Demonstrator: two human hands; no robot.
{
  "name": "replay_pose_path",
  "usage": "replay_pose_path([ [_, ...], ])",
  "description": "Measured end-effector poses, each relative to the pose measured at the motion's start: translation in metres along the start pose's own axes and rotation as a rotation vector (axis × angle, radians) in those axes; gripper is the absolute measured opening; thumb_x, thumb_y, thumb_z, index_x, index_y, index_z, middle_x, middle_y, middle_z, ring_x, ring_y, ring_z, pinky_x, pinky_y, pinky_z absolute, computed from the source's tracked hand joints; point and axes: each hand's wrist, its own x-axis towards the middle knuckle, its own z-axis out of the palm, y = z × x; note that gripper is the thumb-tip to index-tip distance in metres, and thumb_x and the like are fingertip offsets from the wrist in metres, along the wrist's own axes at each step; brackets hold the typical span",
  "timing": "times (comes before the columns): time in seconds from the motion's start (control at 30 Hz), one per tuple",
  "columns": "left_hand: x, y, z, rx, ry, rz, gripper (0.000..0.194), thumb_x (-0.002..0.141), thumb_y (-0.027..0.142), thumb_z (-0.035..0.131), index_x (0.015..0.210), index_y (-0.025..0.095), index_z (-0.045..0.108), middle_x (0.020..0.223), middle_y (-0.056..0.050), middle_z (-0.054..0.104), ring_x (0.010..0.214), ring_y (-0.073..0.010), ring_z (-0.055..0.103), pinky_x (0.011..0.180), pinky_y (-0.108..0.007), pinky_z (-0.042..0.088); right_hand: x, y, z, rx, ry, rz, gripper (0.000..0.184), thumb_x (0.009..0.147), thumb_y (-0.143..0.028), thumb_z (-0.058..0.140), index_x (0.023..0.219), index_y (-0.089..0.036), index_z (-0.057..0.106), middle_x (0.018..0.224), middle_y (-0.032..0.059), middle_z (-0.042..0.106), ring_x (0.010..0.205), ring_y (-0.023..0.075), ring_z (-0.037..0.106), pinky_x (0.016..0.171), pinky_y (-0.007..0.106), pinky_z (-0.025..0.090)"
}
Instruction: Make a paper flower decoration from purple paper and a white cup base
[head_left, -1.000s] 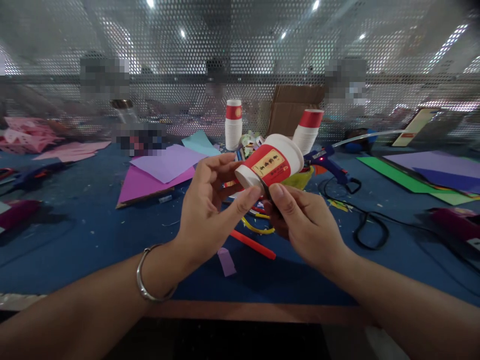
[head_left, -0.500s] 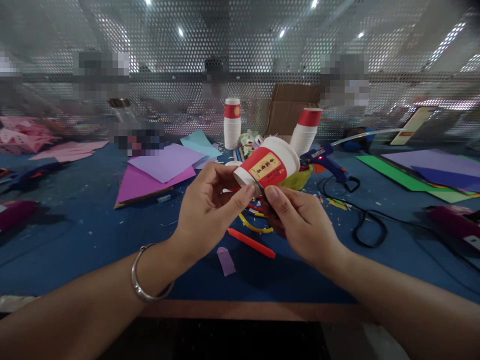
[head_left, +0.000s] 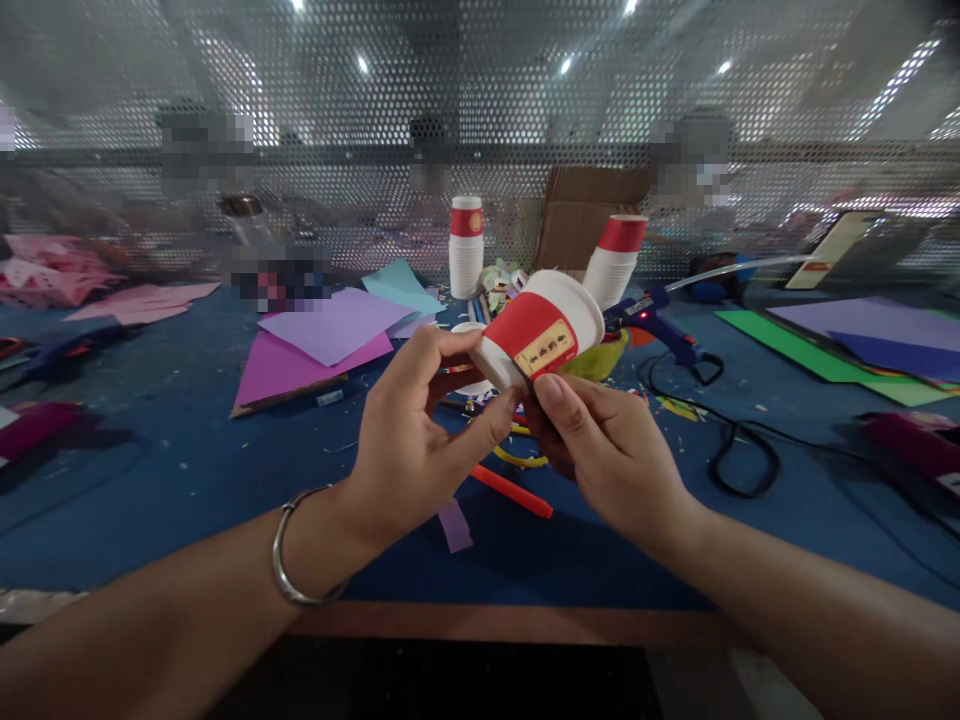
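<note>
Tilted on its side between my hands is a red and white paper cup (head_left: 517, 318), its wide rim toward the upper right and its base toward my left hand (head_left: 420, 440). My left index finger and thumb hold the cup by its base end. My right hand (head_left: 611, 450) is closed around a thin dark blade-like tool (head_left: 523, 370), whose edge lies against the cup's side near the yellow label. Most of that tool is hidden by my fingers, so its exact kind cannot be told. Under my hands lies an orange-red marker-like stick (head_left: 514, 490), near a purple paper scrap (head_left: 454, 526).
Two stacks of paper cups (head_left: 466, 265) (head_left: 609, 275) stand behind. A blue glue gun (head_left: 660, 325) with a black cable (head_left: 739, 425) sits to the right. Coloured sheets lie left (head_left: 330, 325) and right (head_left: 795, 345). A cardboard piece (head_left: 585, 215) leans against the perforated screen.
The cup has been turned about its long axis, bringing its yellow label lower, toward my right thumb. My left fingers have shifted on the base. The right hand stays nearly in place.
</note>
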Motion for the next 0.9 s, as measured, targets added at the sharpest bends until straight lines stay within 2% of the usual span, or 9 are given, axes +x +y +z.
replay_pose_path([
  [0.1, -0.001, -0.001, -0.002, 0.084, 0.009, 0.066, 0.045, 0.078, 0.018, 0.082, 0.116, 0.025, 0.060, 0.114, -0.006, 0.062, 0.106, -0.0232, 0.066, 0.095, -0.042, 0.060, -0.001, 0.000, -0.001, 0.012, 0.001, -0.012, 0.048, 0.099, -0.057, 0.049, 0.067, -0.021, 0.048, 0.054, -0.0066, 0.034, 0.045, 0.0063, 0.028, 0.040, 0.025, 0.023],
  [0.2, 0.000, -0.001, -0.002, 0.067, 0.000, 0.050, 0.044, 0.078, 0.019, 0.082, 0.116, 0.025, 0.060, 0.115, -0.006, 0.063, 0.105, -0.0231, 0.066, 0.095, -0.043, 0.060, -0.001, 0.000, -0.002, 0.001, -0.004, -0.023, 0.048, 0.099, -0.057, 0.049, 0.066, -0.021, 0.047, 0.055, -0.0065, 0.034, 0.044, 0.0062, 0.029, 0.040, 0.025, 0.023],
  [0.3, 0.002, 0.001, 0.000, -0.067, -0.013, -0.048, 0.038, 0.080, 0.022, 0.081, 0.111, 0.023, 0.059, 0.110, -0.006, 0.068, 0.102, -0.0211, 0.068, 0.090, -0.038, 0.062, 0.000, -0.001, -0.002, -0.033, -0.001, -0.032, 0.048, 0.099, -0.057, 0.048, 0.067, -0.021, 0.048, 0.055, -0.0057, 0.037, 0.045, 0.0065, 0.031, 0.040, 0.025, 0.024],
  [0.47, 0.009, 0.001, 0.005, -0.270, 0.063, -0.294, 0.037, 0.082, 0.034, 0.079, 0.109, 0.020, 0.059, 0.106, -0.007, 0.070, 0.095, -0.0187, 0.071, 0.078, -0.031, 0.063, 0.001, -0.001, -0.001, -0.047, -0.004, -0.004, 0.048, 0.099, -0.058, 0.047, 0.070, -0.020, 0.051, 0.057, -0.0052, 0.039, 0.046, 0.0063, 0.032, 0.041, 0.024, 0.024],
  [0.6, 0.010, 0.003, 0.006, -0.345, 0.061, -0.420, 0.028, 0.083, 0.037, 0.077, 0.097, 0.018, 0.061, 0.096, -0.004, 0.072, 0.087, -0.0160, 0.071, 0.078, -0.030, 0.062, 0.001, 0.001, -0.001, -0.043, -0.011, -0.016, 0.049, 0.099, -0.058, 0.047, 0.068, -0.020, 0.050, 0.054, -0.0060, 0.036, 0.045, 0.0061, 0.032, 0.041, 0.023, 0.025],
  [0.9, 0.007, 0.003, 0.006, -0.253, 0.070, -0.213, 0.030, 0.080, 0.023, 0.080, 0.100, 0.021, 0.058, 0.098, -0.001, 0.072, 0.090, -0.0143, 0.071, 0.079, -0.026, 0.060, -0.001, 0.005, -0.001, -0.027, -0.005, -0.047, 0.047, 0.100, -0.054, 0.048, 0.069, -0.020, 0.047, 0.058, -0.0059, 0.036, 0.048, 0.0058, 0.030, 0.044, 0.024, 0.025],
])
